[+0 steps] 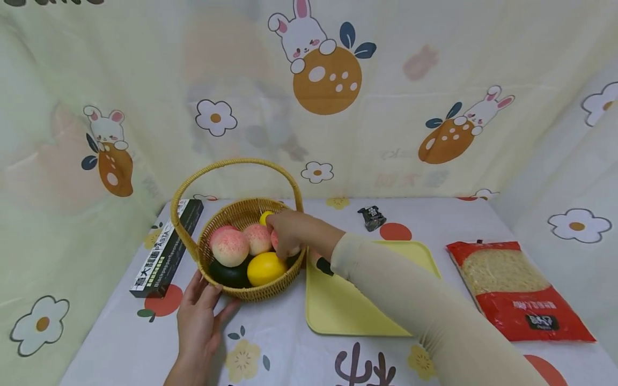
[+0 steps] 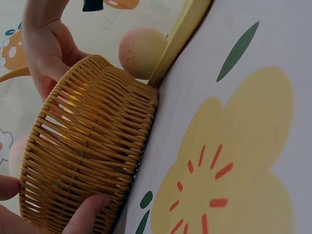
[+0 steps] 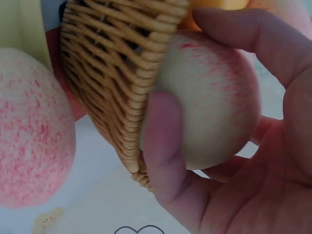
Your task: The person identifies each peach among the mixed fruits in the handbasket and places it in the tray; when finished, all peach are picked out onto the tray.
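- Right hand (image 1: 291, 230): grip holding one peach (image 3: 209, 102); thumb on one side, fingers round the other; peach sits at the basket's right rim, mostly hidden by the hand in the head view
- Left hand (image 1: 198, 324): grip fairly wide, not closed round anything; thumb and fingertips rest against the outside of the basket, front left
- Basket (image 1: 277, 291): wicker, arched handle up; upright on the bench (image 1: 285, 338), left of the tray
- In basket: other peaches (image 1: 230, 248) heaped at left and middle; lemon (image 1: 267, 269) at front; dark green fruit (image 1: 227, 273) beside it, front left; small yellow fruit (image 1: 265, 217) at back, partly behind the right hand
- Loose peach (image 3: 34, 129): outside the basket, at the tray's near-basket edge; forearm covers most of that spot in the head view; can't tell exactly what it rests on
- Tray (image 1: 352, 308): yellow, flat on the bench; right forearm crosses above it
- Pasta box (image 1: 166, 249): left of the basket, lying at a slant; black packet (image 1: 372, 218) behind the tray; red bag (image 1: 521, 292) lies right of the tray
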A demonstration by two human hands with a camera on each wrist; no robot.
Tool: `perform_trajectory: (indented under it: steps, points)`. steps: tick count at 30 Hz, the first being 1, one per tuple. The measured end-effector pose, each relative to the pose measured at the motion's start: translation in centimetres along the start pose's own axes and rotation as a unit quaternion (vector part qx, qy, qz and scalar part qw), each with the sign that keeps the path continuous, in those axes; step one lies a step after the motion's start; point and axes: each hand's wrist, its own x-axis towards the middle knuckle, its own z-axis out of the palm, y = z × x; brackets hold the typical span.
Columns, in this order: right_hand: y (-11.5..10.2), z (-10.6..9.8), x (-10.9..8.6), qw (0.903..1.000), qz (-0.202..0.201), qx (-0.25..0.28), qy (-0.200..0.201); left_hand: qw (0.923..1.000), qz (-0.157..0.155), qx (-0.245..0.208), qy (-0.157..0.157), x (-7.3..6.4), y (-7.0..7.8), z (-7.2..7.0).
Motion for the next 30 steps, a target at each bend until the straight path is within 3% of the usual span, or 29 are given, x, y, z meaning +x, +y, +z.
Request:
perform_trajectory:
  steps: [6,15,24,30]
  points:
    - [0.7,0.4,0.5,0.9993,0.013,0.032,-0.014,1.0000,0.001,0.004,0.001,-0.1,-0.2,0.0]
    - [2.0,0.9,0.8,0.9980,-0.051,0.030,0.022,1.0000,0.006,0.000,0.004,0.1,-0.1,0.0]
    - [2.8,0.9,0.2,0.9829,-0.045,0.178,-0.011,1.0000,0.007,-0.004,0.003,0.1,-0.2,-0.1]
    - [3.4,1.1,0.2,0.9616,-0.055,0.267,-0.029,0.9999,0.011,-0.008,0.001,0.1,-0.3,0.0]
